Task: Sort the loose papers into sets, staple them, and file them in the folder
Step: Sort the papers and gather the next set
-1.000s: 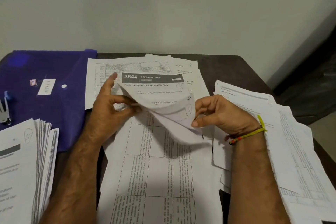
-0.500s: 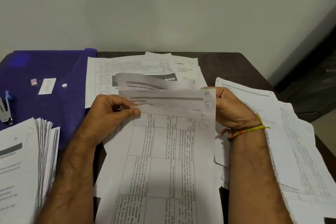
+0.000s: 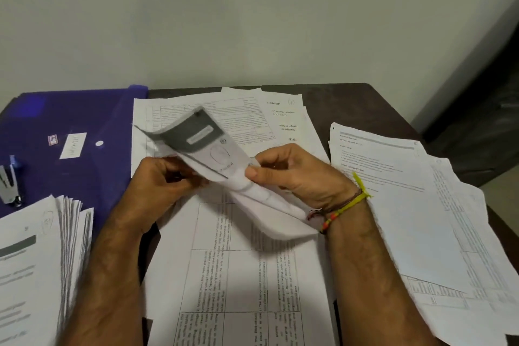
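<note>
Fingers (image 3: 254,173) pinching curled sheets (image 3: 213,149) — wrists angled inward

Both bare forearms reaching forward side by side, left hand (image 3: 163,177) curled with fingers bent under, right hand (image 3: 297,174) pinching with thumb over fingertips, woven bands on the right wrist

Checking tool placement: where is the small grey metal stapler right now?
The grey stapler lies at the head view's far left edge, on the purple plastic folder, just beyond the thick paper stack.
</note>
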